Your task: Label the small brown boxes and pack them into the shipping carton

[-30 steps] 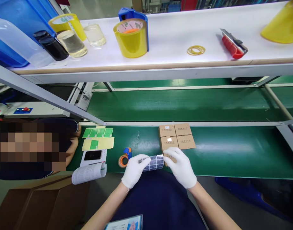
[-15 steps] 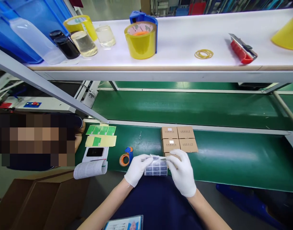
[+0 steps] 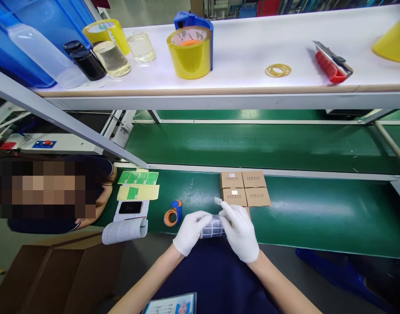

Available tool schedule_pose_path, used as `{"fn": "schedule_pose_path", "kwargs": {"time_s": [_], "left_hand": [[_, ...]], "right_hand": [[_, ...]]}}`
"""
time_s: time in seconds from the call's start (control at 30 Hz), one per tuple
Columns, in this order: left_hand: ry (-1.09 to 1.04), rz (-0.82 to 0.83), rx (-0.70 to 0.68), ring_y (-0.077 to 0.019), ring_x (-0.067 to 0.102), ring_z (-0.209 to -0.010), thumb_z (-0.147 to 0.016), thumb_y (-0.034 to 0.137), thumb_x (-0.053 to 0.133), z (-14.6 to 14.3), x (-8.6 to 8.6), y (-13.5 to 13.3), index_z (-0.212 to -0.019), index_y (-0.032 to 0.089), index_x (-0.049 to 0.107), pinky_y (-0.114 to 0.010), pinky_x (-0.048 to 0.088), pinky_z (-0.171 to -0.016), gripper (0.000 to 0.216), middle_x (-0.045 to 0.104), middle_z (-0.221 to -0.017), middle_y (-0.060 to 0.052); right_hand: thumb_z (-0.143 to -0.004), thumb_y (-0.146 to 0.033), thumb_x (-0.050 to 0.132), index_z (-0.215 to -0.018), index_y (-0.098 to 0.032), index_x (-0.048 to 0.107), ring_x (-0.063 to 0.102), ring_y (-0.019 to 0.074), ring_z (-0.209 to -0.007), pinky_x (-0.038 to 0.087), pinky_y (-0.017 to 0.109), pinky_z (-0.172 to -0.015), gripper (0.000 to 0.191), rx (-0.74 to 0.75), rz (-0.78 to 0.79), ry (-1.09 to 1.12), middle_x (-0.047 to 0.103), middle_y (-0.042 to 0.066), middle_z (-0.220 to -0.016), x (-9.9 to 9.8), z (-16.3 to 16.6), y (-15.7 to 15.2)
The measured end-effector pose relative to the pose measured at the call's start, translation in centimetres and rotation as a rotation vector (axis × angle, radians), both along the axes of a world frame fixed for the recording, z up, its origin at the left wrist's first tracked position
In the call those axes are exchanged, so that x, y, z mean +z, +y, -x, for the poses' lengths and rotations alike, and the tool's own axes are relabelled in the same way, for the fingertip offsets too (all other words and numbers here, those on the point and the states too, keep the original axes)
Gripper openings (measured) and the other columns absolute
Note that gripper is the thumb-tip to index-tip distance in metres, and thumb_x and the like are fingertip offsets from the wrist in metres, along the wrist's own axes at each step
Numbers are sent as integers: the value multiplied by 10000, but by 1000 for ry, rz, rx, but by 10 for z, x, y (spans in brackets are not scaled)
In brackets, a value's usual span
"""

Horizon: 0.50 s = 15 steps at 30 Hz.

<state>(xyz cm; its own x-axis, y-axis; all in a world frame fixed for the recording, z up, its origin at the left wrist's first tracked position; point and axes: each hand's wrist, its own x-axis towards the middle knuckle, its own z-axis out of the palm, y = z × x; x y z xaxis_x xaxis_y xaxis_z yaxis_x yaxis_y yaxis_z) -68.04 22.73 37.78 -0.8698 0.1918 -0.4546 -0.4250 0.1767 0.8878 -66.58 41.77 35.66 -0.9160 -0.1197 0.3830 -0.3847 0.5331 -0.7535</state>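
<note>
My left hand, in a white glove, pinches the left edge of a sheet of silvery-blue labels close to my body. My right hand, gloved too, is closed over the sheet's right side. A small white label sticks out at its index fingertip. How far that label is off the sheet cannot be made out. Just beyond the right hand, several small brown cardboard boxes stand together, two with a white label on top. Part of the nearest box is hidden by the right hand.
Left of my hands lie a tape dispenser, a phone, curled papers and green label sheets. A co-worker's arm rests at the table's left end. A raised shelf holds tape, bottles and a red cutter.
My right hand has moved left and inward over the label sheet, covering more of it. A small white label now shows above its index finger. The left hand has shifted slightly right.
</note>
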Motion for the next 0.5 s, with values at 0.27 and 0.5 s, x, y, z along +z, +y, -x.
{"fn": "schedule_pose_path", "kwargs": {"time_s": [0.27, 0.5], "left_hand": [[56, 17, -44, -251, 655, -941, -941, 409, 597, 0, -4, 1, -955, 156, 768, -342, 495, -876, 306, 759, -971, -77], [22, -39, -96, -259, 675, -991, -931, 391, 638, -2, 0, -3, -1019, 162, 773, -349, 505, -908, 280, 771, -1045, -87]], "right_hand": [[-988, -105, 571, -1582, -328, 403, 693, 230, -1143, 601, 460, -1006, 657, -48, 134, -3, 706, 60, -1274, -1, -7, -14], [-1014, -136, 506, -1618, -353, 330, 725, 196, -1052, 653, 399, -916, 666, 9, 153, -73, 646, 56, -1417, -3, -1, -26]]}}
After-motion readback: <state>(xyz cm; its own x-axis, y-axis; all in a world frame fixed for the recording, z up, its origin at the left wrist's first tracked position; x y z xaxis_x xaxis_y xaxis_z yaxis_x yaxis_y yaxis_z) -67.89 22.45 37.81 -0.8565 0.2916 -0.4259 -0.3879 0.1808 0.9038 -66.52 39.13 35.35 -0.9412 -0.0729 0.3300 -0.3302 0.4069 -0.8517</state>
